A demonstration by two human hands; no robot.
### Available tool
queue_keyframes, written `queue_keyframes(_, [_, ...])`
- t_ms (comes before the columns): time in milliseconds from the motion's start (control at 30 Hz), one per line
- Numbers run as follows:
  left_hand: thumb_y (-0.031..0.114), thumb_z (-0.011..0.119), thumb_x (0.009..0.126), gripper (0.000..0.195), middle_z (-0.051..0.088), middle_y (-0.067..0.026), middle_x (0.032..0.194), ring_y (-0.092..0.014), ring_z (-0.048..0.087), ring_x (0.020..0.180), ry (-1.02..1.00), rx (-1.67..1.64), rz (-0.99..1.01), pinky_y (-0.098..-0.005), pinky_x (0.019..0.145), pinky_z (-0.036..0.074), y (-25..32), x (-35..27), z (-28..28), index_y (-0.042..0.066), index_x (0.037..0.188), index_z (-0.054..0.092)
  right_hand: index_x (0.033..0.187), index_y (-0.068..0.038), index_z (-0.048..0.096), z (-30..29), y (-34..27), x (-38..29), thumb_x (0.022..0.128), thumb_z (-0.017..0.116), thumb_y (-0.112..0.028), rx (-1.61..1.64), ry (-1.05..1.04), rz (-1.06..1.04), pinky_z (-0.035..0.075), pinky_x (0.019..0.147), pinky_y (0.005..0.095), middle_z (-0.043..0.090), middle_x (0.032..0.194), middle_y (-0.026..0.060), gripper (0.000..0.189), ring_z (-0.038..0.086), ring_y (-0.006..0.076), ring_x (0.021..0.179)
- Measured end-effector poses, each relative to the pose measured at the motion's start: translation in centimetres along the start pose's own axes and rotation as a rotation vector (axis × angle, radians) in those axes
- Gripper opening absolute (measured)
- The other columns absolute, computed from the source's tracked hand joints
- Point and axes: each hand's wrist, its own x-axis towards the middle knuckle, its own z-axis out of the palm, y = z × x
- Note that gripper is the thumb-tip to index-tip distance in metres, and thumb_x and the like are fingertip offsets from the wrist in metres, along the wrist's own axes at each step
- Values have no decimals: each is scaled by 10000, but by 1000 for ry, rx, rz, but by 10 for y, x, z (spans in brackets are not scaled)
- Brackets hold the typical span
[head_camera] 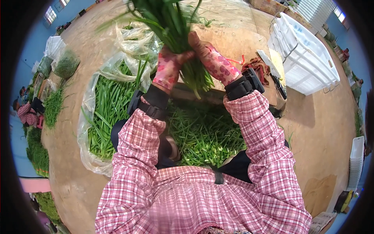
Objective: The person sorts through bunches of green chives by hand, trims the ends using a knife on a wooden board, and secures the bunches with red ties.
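A bunch of long green leaves, apparently garlic chives, is held upright above the low wooden bench and blurred at its top. My left hand, in a pink flower-patterned covering, wraps the bunch near its lower part. Against the bunch's other side presses my right hand, thumb up, its fingers partly hidden behind the leaves. Pale stem ends hang below both hands. On the wooden bench to the right lie a knife with a black handle, a crumpled reddish cloth and a red strip.
A clear plastic bag full of greens stands at my left. Cut leaf trimmings cover the floor between my feet. White plastic crates stand right of the bench. A seated person is far left, beside heaps of greens.
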Motion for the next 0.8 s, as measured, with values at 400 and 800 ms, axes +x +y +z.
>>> queue_keyframes(400, [-1, 596, 814, 487, 617, -11, 1048, -218, 589, 1038, -21, -720, 136, -555, 1071, 352, 30, -72, -89, 174, 1252, 474, 1029, -3, 668, -3, 41, -131, 905, 618, -91, 112, 477, -3, 492, 786, 246, 678, 934, 48, 161, 618, 108, 849])
queue_keyframes(800, [-87, 593, 787, 560, 588, 0, 1026, -229, 548, 1102, -98, -659, 148, -561, 1106, 296, 39, -99, -81, 197, 1244, 439, 819, -63, 695, 62, 22, -127, 770, 697, -154, -347, 408, -28, 514, 664, 327, 668, 771, 97, 104, 656, 223, 703])
